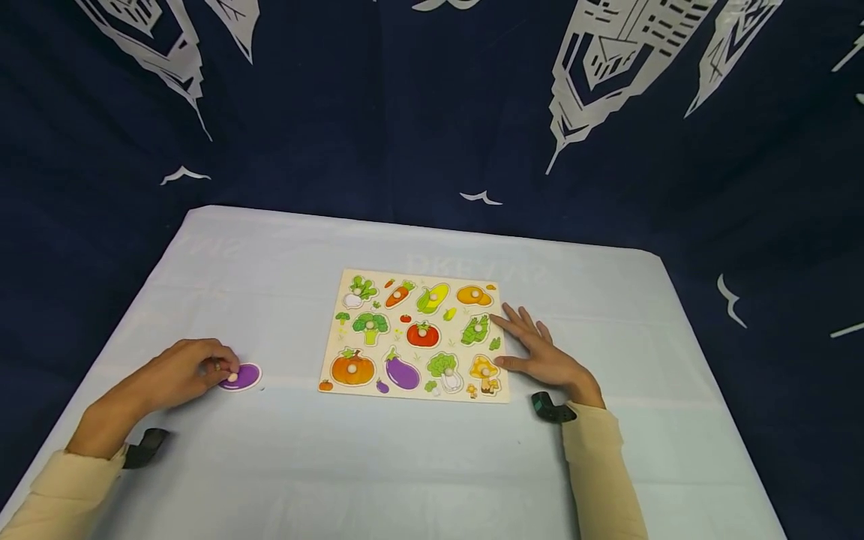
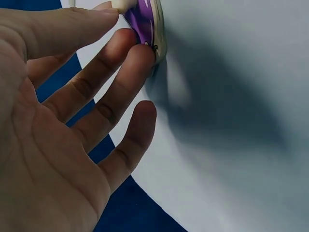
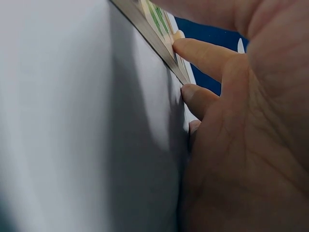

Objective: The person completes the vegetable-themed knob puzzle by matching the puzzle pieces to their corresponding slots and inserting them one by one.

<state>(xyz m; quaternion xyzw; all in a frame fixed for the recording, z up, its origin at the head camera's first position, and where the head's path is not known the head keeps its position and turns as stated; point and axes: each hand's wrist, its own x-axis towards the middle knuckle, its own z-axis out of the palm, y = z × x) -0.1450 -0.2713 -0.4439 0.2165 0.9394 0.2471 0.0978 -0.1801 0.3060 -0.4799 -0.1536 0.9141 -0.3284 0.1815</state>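
At the left of the table, my left hand (image 1: 181, 375) pinches the pale wooden knob of a purple eggplant puzzle piece (image 1: 248, 376) between thumb and fingers. In the left wrist view the purple piece (image 2: 146, 21) shows its light wooden edge, and part of it lies behind the fingers. Whether it touches the table I cannot tell. A wooden vegetable puzzle board (image 1: 391, 322) lies flat near the middle. Its eggplant place (image 1: 403, 373) shows no knob. My right hand (image 1: 543, 358) rests with spread fingers at the board's right edge, fingertips touching it.
Other knobbed pieces sit in the board, among them a tomato (image 1: 422, 339), a pumpkin (image 1: 352, 373) and a broccoli (image 1: 370, 322). A white cloth (image 1: 378, 457) covers the table. Behind it hangs a dark blue curtain (image 1: 378, 120) with white prints.
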